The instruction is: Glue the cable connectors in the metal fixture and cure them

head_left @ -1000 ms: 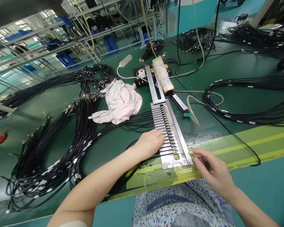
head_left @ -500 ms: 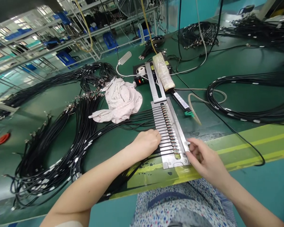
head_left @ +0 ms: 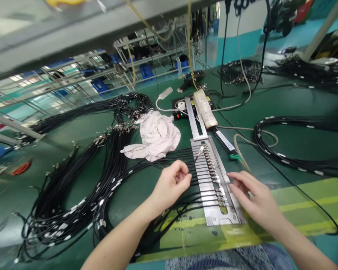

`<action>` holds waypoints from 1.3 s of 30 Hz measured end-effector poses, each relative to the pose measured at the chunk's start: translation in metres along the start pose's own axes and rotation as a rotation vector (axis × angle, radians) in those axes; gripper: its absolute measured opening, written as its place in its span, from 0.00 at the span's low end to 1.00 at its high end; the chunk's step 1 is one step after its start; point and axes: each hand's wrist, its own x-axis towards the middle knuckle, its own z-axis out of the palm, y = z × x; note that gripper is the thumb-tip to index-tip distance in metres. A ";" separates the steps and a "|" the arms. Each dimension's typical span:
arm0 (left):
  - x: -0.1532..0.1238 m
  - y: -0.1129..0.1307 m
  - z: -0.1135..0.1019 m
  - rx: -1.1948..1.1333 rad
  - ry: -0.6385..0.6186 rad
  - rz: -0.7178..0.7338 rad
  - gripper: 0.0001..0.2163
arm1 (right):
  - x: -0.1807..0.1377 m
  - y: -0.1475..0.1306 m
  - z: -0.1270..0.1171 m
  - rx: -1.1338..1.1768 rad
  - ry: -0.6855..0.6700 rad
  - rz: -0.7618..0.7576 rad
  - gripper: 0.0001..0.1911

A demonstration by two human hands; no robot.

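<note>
A metal slotted fixture plate (head_left: 214, 215) lies on the bench, with a row of black cables laid across it from the left and their small metal connectors lined up along its slot. My left hand (head_left: 171, 183) is left of the plate, fingers pinched on a black cable (head_left: 196, 158). That cable's connector end (head_left: 202, 149) stands tilted above the upper part of the row. At the plate's right edge is my right hand (head_left: 255, 193), thumb and fingers apart, fingertips at or very near the long metal rail; contact is hard to tell.
A crumpled pale cloth (head_left: 157, 137) lies beyond my left hand. Big bundles of black cables (head_left: 112, 187) spread left, another coil (head_left: 259, 138) right. Behind the plate are a wrapped handle tool (head_left: 205, 108), a black box with a lit display (head_left: 178, 114) and a small lamp (head_left: 165, 93).
The view has tilted up. My left hand has turned and lifted a cable, whose connector now rises above the plate. My right hand stays by the plate's right edge, its fingers straighter.
</note>
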 end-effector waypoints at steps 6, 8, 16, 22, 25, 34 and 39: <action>-0.006 -0.004 0.006 -0.644 0.193 -0.195 0.13 | 0.080 -0.056 0.030 0.518 -0.148 0.161 0.16; -0.009 -0.009 0.007 -0.659 0.261 -0.170 0.12 | 0.094 -0.068 0.049 0.684 -0.200 0.214 0.17; -0.004 -0.036 0.010 -0.769 0.404 -0.101 0.14 | 0.107 -0.079 0.085 0.559 -0.396 0.017 0.13; 0.001 -0.030 -0.018 -0.835 0.514 -0.016 0.09 | 0.119 -0.071 0.087 0.447 -0.519 -0.071 0.12; 0.002 -0.030 -0.025 -0.678 0.569 0.022 0.05 | 0.123 -0.072 0.094 0.426 -0.567 -0.096 0.13; 0.004 -0.038 -0.027 -0.581 0.579 -0.020 0.05 | 0.128 -0.074 0.105 0.308 -0.547 -0.223 0.13; 0.004 -0.037 -0.032 -0.380 0.601 0.021 0.04 | 0.127 -0.070 0.107 0.185 -0.458 -0.314 0.14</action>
